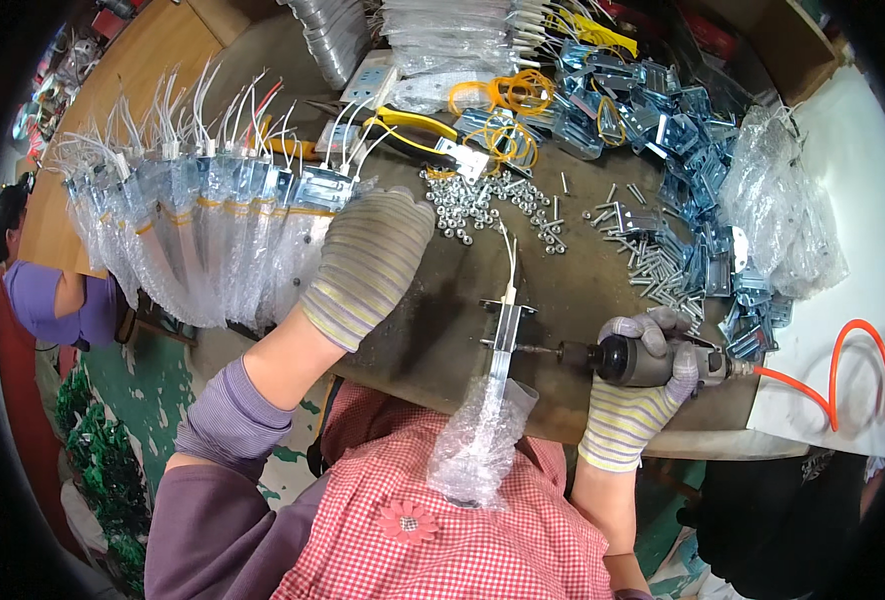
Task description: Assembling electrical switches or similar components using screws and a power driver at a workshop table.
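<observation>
My right hand (633, 400), in a striped knit glove, is wrapped around a dark air screwdriver (635, 360). Its bit points left and reaches a metal bracket (508, 325) on a strip with white wires. The strip's lower end is in bubble wrap (473, 450) hanging over the table edge against my apron. My left hand (373, 260), gloved alike, has its fingers curled down between the nearest wrapped strip (308, 225) and a pile of small nuts (463, 205). Its fingertips are hidden, so what they hold does not show.
Bubble-wrapped strips (183, 240) stand in a row at left. Yellow-handled pliers (413, 125) and orange bands (508, 95) lie behind the nuts. Screws (653, 265) and heaped metal brackets (698, 170) cover the right. An orange air hose (833, 370) loops there. Another person (63, 300) is at far left.
</observation>
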`<state>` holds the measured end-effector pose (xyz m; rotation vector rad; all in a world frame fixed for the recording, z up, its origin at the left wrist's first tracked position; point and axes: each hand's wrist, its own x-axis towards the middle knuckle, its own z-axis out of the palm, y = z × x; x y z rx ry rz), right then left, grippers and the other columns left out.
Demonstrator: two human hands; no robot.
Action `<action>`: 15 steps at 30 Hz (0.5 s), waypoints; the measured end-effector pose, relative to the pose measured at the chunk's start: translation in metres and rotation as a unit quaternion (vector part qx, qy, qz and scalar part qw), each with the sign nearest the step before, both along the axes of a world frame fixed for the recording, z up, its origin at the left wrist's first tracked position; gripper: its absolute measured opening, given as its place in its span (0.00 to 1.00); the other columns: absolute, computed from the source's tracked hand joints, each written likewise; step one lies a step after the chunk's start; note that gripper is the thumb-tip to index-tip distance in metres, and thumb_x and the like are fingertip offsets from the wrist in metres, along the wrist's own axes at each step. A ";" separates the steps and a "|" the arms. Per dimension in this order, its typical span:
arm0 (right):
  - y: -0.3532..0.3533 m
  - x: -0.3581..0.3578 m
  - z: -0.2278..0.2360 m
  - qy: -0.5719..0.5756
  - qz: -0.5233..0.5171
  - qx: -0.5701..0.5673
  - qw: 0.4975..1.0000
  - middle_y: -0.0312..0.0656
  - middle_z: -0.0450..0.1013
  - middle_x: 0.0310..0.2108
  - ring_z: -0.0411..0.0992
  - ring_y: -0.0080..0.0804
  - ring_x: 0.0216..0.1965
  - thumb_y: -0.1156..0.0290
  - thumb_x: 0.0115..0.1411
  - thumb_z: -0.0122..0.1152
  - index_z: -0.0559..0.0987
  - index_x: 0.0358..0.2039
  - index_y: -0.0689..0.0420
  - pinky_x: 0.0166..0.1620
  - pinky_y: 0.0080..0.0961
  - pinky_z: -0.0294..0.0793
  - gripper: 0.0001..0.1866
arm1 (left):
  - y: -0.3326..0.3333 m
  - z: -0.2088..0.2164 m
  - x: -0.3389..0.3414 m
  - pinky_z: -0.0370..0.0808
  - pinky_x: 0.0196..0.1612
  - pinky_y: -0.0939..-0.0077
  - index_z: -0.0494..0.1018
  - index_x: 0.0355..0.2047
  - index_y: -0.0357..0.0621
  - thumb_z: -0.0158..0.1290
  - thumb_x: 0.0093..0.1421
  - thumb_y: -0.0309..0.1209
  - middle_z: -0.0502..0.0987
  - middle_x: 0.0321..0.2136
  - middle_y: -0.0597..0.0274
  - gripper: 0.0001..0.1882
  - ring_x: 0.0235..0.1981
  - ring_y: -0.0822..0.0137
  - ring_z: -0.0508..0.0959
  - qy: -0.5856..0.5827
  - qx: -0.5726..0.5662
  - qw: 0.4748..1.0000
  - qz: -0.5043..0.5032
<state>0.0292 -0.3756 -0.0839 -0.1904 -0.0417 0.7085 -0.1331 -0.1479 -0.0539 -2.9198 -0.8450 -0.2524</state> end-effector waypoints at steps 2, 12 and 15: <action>0.001 -0.001 0.003 0.000 -0.002 0.000 1.000 0.35 0.72 0.40 0.68 0.23 0.35 0.74 0.57 0.64 0.73 0.45 0.53 0.50 0.33 0.68 0.16 | -0.006 0.009 -0.001 0.75 0.39 0.61 0.78 0.33 0.41 0.55 0.52 0.25 0.76 0.26 0.54 0.07 0.33 0.50 0.77 -0.008 -0.013 1.000 -0.003; 0.002 -0.002 0.000 0.004 0.003 0.020 1.000 0.38 0.71 0.41 0.68 0.24 0.34 0.73 0.61 0.60 0.74 0.47 0.53 0.50 0.32 0.67 0.13 | -0.086 0.015 -0.028 0.74 0.35 0.77 0.82 0.35 0.43 0.63 0.53 0.31 0.82 0.30 0.60 0.10 0.28 0.69 0.79 -0.308 -0.459 0.832 0.048; 0.003 -0.004 0.003 0.006 0.000 0.014 1.000 0.38 0.71 0.41 0.68 0.24 0.34 0.73 0.61 0.60 0.74 0.46 0.53 0.49 0.32 0.67 0.13 | -0.090 0.012 -0.028 0.75 0.35 0.76 0.82 0.35 0.43 0.64 0.53 0.30 0.82 0.30 0.60 0.09 0.28 0.68 0.80 -0.312 -0.445 0.838 0.047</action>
